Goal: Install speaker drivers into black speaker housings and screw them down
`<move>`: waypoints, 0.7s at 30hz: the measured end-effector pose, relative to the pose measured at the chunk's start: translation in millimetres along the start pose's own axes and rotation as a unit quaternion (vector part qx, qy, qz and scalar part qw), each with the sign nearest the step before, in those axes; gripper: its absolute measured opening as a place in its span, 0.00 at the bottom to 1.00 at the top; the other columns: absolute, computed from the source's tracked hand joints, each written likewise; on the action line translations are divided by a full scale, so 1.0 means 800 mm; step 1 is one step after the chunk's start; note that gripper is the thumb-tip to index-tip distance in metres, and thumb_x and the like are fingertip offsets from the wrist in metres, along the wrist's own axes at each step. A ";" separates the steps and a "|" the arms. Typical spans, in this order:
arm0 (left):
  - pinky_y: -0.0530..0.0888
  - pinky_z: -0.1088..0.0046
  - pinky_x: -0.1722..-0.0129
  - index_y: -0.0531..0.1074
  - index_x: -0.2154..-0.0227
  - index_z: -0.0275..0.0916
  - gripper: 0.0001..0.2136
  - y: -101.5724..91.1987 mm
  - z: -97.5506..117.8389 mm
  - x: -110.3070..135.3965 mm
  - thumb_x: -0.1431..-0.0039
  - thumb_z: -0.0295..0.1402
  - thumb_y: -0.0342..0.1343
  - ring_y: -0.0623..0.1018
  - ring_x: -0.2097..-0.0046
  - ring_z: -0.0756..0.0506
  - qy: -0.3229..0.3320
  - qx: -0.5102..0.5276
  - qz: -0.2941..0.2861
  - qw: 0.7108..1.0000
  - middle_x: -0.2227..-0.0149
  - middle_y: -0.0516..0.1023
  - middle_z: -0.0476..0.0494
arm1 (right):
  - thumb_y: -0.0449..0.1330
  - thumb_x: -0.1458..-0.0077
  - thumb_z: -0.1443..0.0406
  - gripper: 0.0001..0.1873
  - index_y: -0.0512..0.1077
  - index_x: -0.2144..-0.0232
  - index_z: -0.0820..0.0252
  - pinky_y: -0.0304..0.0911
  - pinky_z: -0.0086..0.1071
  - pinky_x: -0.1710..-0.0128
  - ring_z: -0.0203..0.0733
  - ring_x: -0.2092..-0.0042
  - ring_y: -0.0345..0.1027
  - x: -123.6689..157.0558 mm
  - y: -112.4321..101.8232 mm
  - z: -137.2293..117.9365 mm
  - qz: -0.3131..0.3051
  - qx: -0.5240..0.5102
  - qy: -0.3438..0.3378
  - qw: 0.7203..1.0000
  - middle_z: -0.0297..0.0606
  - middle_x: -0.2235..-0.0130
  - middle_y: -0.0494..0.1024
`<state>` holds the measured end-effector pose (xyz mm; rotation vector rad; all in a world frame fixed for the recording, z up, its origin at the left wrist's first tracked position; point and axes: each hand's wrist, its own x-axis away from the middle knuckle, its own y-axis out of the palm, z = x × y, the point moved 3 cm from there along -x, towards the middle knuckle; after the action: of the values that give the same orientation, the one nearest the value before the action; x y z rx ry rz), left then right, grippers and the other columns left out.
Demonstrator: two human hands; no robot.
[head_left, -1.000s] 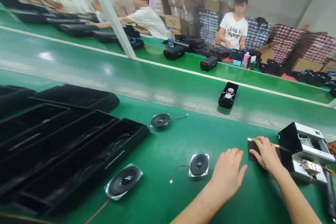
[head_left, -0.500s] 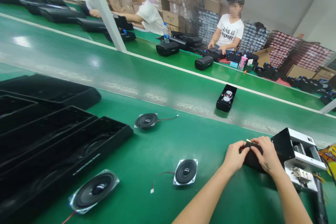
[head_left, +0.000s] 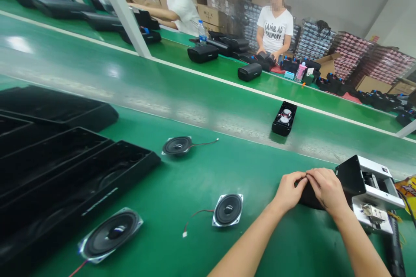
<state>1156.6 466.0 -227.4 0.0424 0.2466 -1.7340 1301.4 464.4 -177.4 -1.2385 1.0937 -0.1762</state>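
At the right of the bench, my left hand (head_left: 289, 189) and my right hand (head_left: 327, 187) meet at the fingertips. Both are closed in a pinch at the upper edge of a dark black piece (head_left: 308, 199), which looks like a thin sheet or pad and is mostly hidden under the hands. Just right of them stands a black-and-white tabletop machine (head_left: 370, 184). Left of my forearm lies a round speaker driver (head_left: 228, 210), its red wire ending in a white plug.
Two more speaker drivers, one further back (head_left: 177, 145) and one in front (head_left: 112, 234), lie near several black speaker housings (head_left: 107, 181) at left. A housing with two drivers (head_left: 284, 118) sits on the green conveyor (head_left: 208, 91). Co-workers are across it.
My fingertips have drawn together over the top of the black piece, and the yellow bit at its edge no longer shows. The housing on the conveyor has shifted slightly right in view.
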 end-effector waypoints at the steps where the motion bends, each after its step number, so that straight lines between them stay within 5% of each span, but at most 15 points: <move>1: 0.77 0.57 0.44 0.81 0.58 0.37 0.11 0.000 0.000 0.000 0.28 0.38 0.56 0.83 0.54 0.44 -0.003 0.004 -0.004 1.000 0.58 0.85 0.43 | 0.53 0.27 0.65 0.14 0.79 0.60 0.57 0.66 0.40 0.56 0.44 0.62 0.76 0.003 0.001 0.000 0.008 -0.006 0.001 1.000 0.40 0.62 0.84; 10: 0.80 0.60 0.50 0.78 0.64 0.36 0.14 0.002 -0.005 0.001 0.27 0.42 0.58 0.83 0.57 0.44 -0.057 -0.034 -0.014 0.998 0.62 0.83 0.47 | 0.59 0.30 0.63 0.10 0.79 0.63 0.54 0.67 0.42 0.53 0.44 0.63 0.79 0.015 0.005 0.000 0.080 -0.117 0.062 0.988 0.37 0.63 0.86; 14: 0.81 0.62 0.55 0.77 0.62 0.35 0.14 -0.003 -0.010 0.000 0.28 0.42 0.58 0.82 0.61 0.46 -0.121 -0.126 0.032 0.984 0.63 0.81 0.47 | 0.59 0.31 0.63 0.07 0.76 0.63 0.56 0.72 0.41 0.57 0.46 0.60 0.80 0.018 -0.004 0.007 0.182 -0.200 0.146 0.951 0.41 0.62 0.84; 17: 0.81 0.60 0.52 0.77 0.60 0.36 0.12 -0.007 -0.007 -0.001 0.28 0.41 0.58 0.82 0.58 0.45 -0.156 -0.208 0.061 0.964 0.61 0.81 0.46 | 0.55 0.30 0.64 0.06 0.71 0.60 0.55 0.74 0.41 0.57 0.44 0.61 0.78 0.020 -0.036 0.013 0.301 -0.260 0.189 0.898 0.38 0.62 0.81; 21: 0.80 0.56 0.48 0.77 0.53 0.37 0.11 -0.011 0.003 -0.002 0.27 0.39 0.58 0.82 0.53 0.43 -0.177 -0.302 0.075 0.934 0.55 0.82 0.43 | 0.59 0.35 0.59 0.04 0.72 0.62 0.50 0.74 0.44 0.56 0.41 0.69 0.67 0.042 -0.135 0.041 0.474 -0.302 0.178 0.808 0.31 0.68 0.70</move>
<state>1148.3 468.8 -223.4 -0.6787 0.4850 -1.4198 1389.3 424.0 -110.7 -1.0575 2.0865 0.7974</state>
